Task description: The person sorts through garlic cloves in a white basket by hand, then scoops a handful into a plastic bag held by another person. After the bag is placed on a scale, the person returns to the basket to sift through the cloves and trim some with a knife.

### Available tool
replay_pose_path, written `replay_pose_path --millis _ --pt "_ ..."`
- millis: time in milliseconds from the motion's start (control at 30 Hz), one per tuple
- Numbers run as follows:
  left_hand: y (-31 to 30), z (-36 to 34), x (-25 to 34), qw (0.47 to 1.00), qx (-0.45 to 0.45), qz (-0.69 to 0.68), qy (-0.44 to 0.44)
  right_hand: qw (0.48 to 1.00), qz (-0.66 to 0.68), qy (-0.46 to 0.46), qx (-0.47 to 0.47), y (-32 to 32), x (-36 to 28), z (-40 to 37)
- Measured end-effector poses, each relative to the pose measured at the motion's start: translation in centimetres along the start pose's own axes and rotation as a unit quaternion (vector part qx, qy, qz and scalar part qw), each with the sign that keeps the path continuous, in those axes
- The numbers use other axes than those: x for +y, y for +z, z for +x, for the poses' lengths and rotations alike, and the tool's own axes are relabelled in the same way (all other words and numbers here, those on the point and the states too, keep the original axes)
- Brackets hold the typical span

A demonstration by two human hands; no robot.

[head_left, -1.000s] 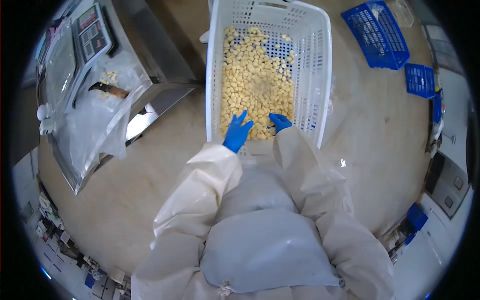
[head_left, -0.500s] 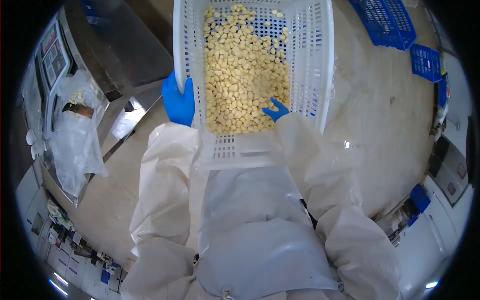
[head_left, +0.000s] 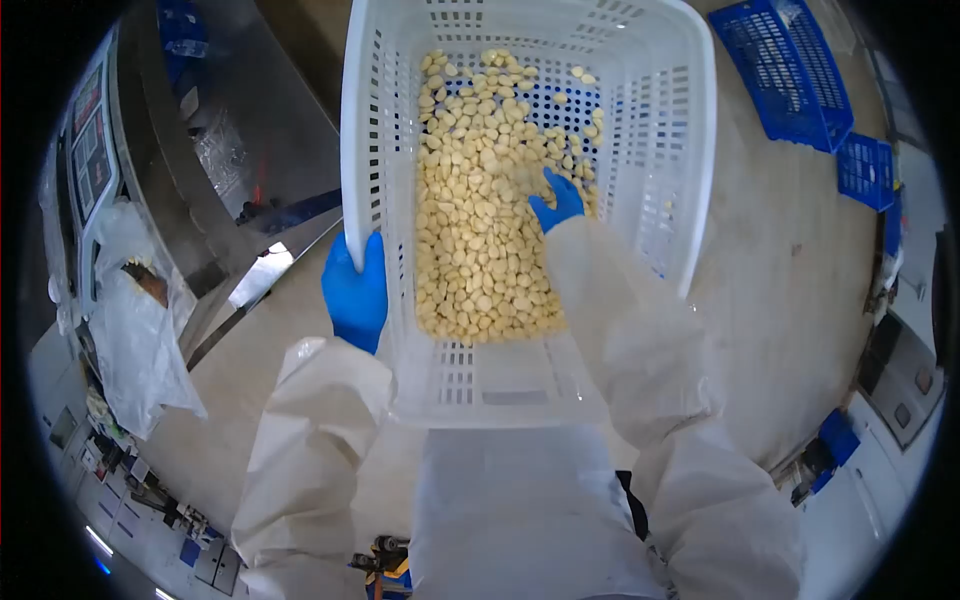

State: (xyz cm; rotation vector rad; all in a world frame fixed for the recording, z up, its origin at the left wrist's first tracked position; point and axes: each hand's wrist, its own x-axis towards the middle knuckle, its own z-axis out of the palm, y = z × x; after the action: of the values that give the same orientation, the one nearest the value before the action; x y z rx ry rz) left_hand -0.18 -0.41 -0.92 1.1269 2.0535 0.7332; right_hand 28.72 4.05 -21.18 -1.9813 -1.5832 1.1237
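Observation:
A white perforated plastic basket stands in front of my body, holding a wide heap of small, pale cream, oval pieces whose exact kind I cannot make out. My left hand, in a blue glove, grips the basket's left side, with the thumb at the rim. Inside the basket, my right hand, gloved in blue too, reaches over the heap's right part, thumb and fingers spread. Beside its fingertips a few pieces are blurred. Toward the far end, the basket's holed floor shows between scattered pieces.
On the left are a metal table, a scale with a button panel and a clear plastic bag. Blue crates stand on the floor at the far right. A pale apron covers my front.
The basket sits lower and looks larger in view. My right hand has moved farther up over the heap, away from my body. My left hand remains on the basket's left side.

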Motion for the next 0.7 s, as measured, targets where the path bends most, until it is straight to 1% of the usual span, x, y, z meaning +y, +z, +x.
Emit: replay_pose_path --millis 33,67,100,167,200,233,300,400,467,533,567,667,700 --pt "0.0 0.0 -0.2 1.000 -0.015 -0.002 -0.016 1.000 -0.014 -0.022 -0.001 0.5 -0.2 2.0" --pt "0.4 0.0 -0.4 0.999 0.020 -0.035 0.015 0.999 -0.027 -0.043 -0.003 1.2 -0.4 4.2" --pt "0.6 0.0 -0.4 0.999 0.020 -0.031 0.008 0.997 -0.040 -0.065 -0.004 1.9 -0.6 6.2" --pt "0.4 -0.1 0.2 1.000 0.020 -0.023 -0.008 0.989 -0.143 0.020 -0.037 1.6 -4.1 8.9" --pt "0.4 -0.1 0.4 0.999 0.021 -0.038 -0.018 0.987 -0.124 0.056 -0.089 2.3 -3.5 11.0" --pt "0.5 -0.1 0.4 0.998 0.024 -0.050 -0.023 0.983 -0.136 0.061 -0.103 3.3 -3.6 12.0" --pt "0.6 -0.3 0.2 0.996 0.028 -0.075 -0.037 0.980 -0.185 -0.008 -0.079 5.2 -5.6 11.2" --pt "0.5 -0.2 0.5 0.997 0.020 -0.064 -0.048 0.928 -0.272 -0.137 -0.214 7.9 -6.8 7.1" --pt "0.5 -0.2 0.5 0.996 0.014 -0.068 -0.057 0.921 -0.286 -0.136 -0.228 8.0 -7.1 4.1" --pt "0.3 -0.1 0.4 0.996 0.013 -0.061 -0.059 0.859 -0.332 -0.114 -0.372 5.9 -9.0 2.1" --pt "0.2 -0.2 0.5 0.997 0.011 -0.054 -0.058 0.820 -0.352 -0.100 -0.440 4.8 -9.8 1.6" --pt "0.3 0.0 0.3 0.999 0.015 -0.028 -0.035 0.864 -0.287 -0.110 -0.400 3.1 -11.2 1.1" --pt "0.3 -0.1 0.0 0.999 0.019 -0.018 -0.028 0.892 -0.242 -0.137 -0.356 3.9 -11.6 3.0"
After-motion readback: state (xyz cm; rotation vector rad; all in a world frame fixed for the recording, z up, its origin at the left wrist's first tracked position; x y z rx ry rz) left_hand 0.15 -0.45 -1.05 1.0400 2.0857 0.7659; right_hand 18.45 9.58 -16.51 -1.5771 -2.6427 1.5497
